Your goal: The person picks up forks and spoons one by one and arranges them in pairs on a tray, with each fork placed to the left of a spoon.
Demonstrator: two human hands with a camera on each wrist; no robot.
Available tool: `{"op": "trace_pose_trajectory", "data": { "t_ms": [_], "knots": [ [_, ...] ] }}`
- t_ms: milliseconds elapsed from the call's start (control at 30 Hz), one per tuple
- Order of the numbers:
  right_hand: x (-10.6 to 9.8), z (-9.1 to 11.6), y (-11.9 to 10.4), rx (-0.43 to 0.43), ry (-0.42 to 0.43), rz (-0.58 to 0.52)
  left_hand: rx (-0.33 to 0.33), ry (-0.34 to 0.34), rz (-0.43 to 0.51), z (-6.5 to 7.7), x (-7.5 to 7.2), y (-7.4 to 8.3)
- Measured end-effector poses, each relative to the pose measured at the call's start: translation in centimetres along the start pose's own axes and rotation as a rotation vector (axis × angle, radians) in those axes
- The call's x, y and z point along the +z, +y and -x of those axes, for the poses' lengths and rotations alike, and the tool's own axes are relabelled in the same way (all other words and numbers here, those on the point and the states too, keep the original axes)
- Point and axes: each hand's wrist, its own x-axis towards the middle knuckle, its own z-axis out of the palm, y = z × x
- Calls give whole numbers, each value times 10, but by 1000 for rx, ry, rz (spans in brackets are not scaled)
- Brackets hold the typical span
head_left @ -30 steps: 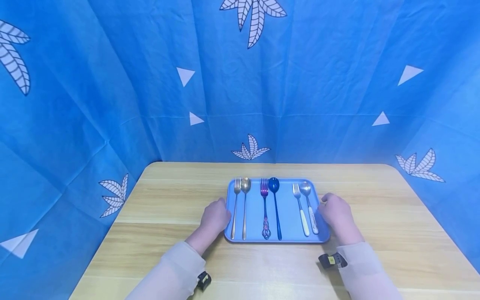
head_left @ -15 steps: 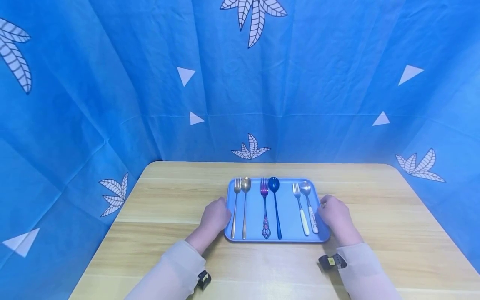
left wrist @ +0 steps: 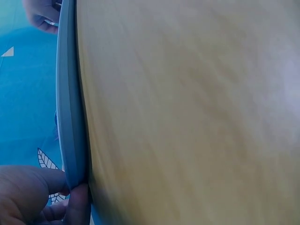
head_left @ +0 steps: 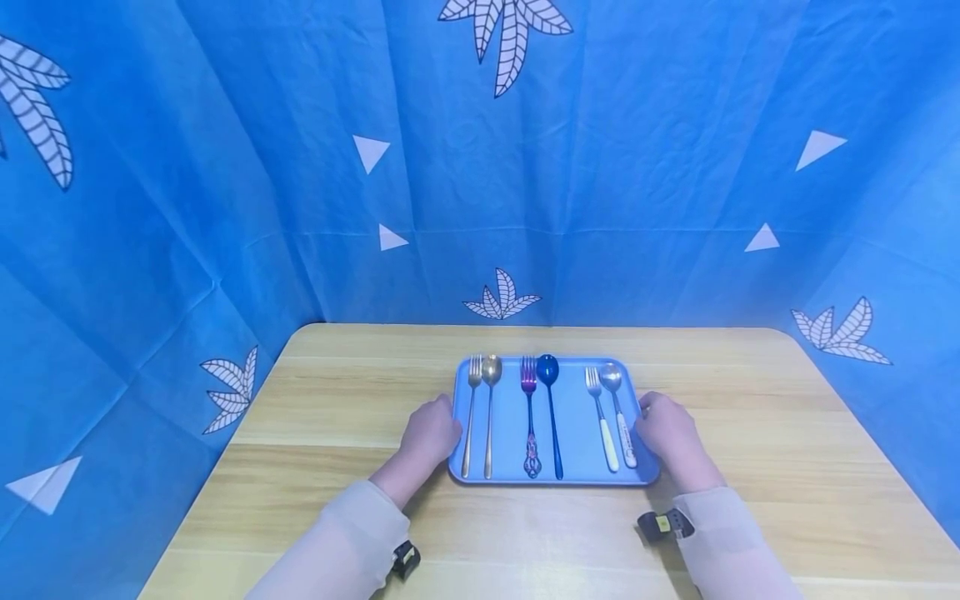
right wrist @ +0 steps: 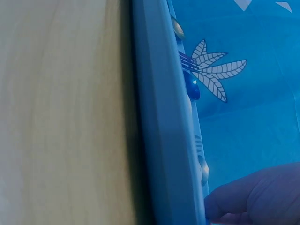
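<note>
A light blue tray (head_left: 581,417) lies on the table, its short sides held by both hands. At its left edge the left hand (head_left: 431,433) grips the rim; the left wrist view shows thumb and fingers (left wrist: 78,204) pinching it. My right hand (head_left: 670,425) holds the opposite edge, fingers curled at the rim. On the tray, from left to right, lie a gold fork (head_left: 475,379), a gold spoon (head_left: 492,370), a purple fork (head_left: 528,383) with an ornate handle, a dark blue spoon (head_left: 548,369), then a white-handled fork (head_left: 609,446) and a white-handled spoon (head_left: 611,377).
Around the tray spreads the pale wooden table (head_left: 337,383), with rounded far corners. A blue cloth (head_left: 637,192) printed with white leaves and triangles hangs behind and on both sides. Black wrist cameras (head_left: 663,523) sit near the sleeve cuffs.
</note>
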Motion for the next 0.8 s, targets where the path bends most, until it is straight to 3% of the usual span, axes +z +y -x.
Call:
{"op": "trace_pose_trajectory", "data": {
  "t_ms": [267, 533, 800],
  "knots": [
    [-1, -1, -1, 18, -22, -1, -6, -19, 18, 1, -2, 0],
    [-2, 2, -1, 14, -21, 8, 34, 8, 46, 3, -3, -1],
    [-3, 1, -2, 18, -28, 3, 14, 8, 82, 4, -3, -4]
  ]
}}
